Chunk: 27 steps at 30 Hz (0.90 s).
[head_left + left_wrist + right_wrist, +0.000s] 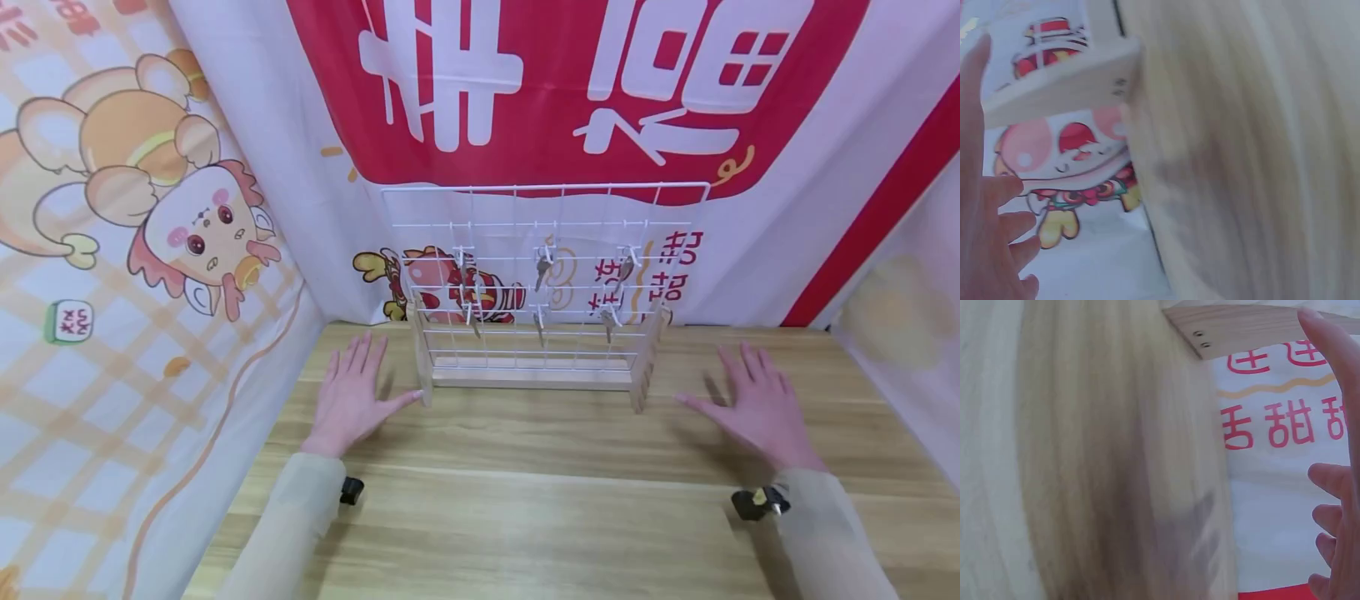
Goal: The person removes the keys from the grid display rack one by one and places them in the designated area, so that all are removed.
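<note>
A white wire-grid rack [532, 379] on a wooden base stands at the back of the table in the head view. Several small silver pieces that look like keys [542, 271] hang from its hooks in two rows. My left hand [351, 404] is spread with straight fingers beside the rack's left wooden foot [1066, 87]; its thumb tip comes close to that foot, and contact cannot be told. On the other side, my right hand [765, 412] is likewise spread, apart from the right wooden foot [1247, 331]. Both hands hold nothing and cast shadows on the tabletop.
The wood-grain table [525, 517] stretches in front of the rack. Behind it hangs a white cloth [337, 275] with red print and cartoon figures, and printed cloth also borders the left and right sides. A black wrist mount [759, 503] sits by the right sleeve.
</note>
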Each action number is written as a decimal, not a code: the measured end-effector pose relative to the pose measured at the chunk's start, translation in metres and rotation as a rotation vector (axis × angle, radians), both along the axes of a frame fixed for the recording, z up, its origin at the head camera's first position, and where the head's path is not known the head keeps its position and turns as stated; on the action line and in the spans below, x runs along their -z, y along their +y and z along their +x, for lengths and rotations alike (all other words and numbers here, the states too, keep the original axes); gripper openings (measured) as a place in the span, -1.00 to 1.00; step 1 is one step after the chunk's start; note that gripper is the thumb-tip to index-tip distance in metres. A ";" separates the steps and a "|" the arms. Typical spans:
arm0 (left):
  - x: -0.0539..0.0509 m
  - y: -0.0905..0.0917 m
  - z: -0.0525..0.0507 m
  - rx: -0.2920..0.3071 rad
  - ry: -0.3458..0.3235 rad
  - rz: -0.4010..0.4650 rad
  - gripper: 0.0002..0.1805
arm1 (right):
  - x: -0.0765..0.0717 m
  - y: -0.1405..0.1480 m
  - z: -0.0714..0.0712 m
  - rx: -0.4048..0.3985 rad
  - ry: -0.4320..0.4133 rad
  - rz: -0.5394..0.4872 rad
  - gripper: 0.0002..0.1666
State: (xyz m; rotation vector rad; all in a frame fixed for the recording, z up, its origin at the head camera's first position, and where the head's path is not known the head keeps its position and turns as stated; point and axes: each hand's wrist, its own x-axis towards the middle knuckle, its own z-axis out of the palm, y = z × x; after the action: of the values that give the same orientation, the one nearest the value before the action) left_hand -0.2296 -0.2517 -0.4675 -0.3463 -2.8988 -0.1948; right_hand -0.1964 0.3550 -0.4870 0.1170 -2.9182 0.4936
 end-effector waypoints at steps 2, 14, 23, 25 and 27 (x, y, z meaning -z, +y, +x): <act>-0.007 0.004 0.002 0.004 0.006 0.095 0.25 | -0.005 -0.001 -0.002 -0.001 0.009 -0.030 0.33; -0.063 0.041 0.019 0.048 0.113 0.854 -0.17 | -0.072 -0.040 -0.012 0.130 -0.017 -0.514 0.14; -0.101 0.092 0.023 0.219 0.214 1.151 -0.33 | -0.128 -0.078 -0.020 0.134 0.066 -0.852 -0.23; -0.110 0.102 0.025 0.232 0.211 1.167 -0.35 | -0.136 -0.085 -0.023 0.142 0.093 -0.891 -0.26; -0.117 0.110 0.025 0.248 0.214 1.182 -0.37 | -0.143 -0.091 -0.027 0.153 0.127 -0.908 -0.29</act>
State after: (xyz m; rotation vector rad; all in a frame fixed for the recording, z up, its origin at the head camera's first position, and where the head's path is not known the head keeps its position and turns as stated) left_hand -0.2049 -0.1414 -0.3503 -0.4311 -2.0322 -1.6417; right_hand -0.2234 0.2638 -0.3444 -0.1892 -2.2793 1.6166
